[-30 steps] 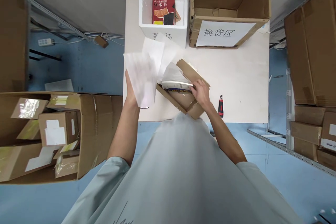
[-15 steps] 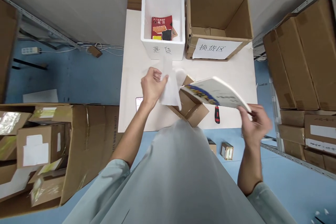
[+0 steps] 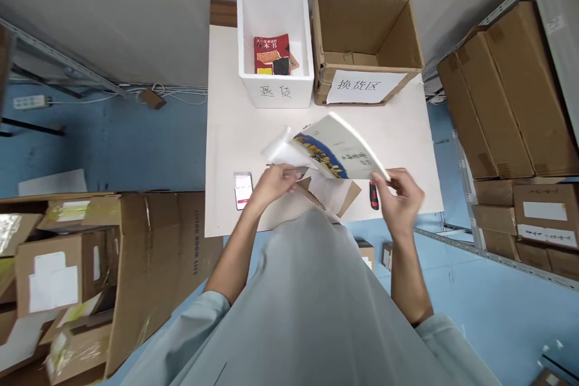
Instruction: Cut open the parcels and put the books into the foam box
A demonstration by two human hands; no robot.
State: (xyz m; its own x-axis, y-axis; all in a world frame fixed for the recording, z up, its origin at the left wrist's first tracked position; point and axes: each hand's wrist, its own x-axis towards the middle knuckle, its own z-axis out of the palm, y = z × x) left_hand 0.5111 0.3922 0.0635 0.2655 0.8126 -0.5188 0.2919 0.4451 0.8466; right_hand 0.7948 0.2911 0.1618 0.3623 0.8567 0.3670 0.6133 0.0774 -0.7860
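A thin paperback book (image 3: 337, 148) with a blue and yellow picture on its pale cover is tilted above the table. My right hand (image 3: 400, 196) pinches it by its lower right corner. My left hand (image 3: 277, 186) is closed at the near edge of a crumpled white packing sheet (image 3: 283, 149); its fingertips are partly hidden. Below the book lies a small opened cardboard box (image 3: 349, 198), with white material in it. A red and black box cutter (image 3: 373, 195) lies beside my right hand. Left of my left hand is a phone (image 3: 243, 190), its screen lit.
A white foam box (image 3: 275, 91) holding a red book (image 3: 272, 54) stands at the table's back. Beside it is a large cardboard box (image 3: 368, 60) with a paper label. Cartons (image 3: 506, 96) fill the right shelf; a big carton (image 3: 154, 253) of parcels stands left.
My left hand has brought the white sheet down toward the small box. My right hand has moved the book left, over that box. The whole view has shifted slightly.
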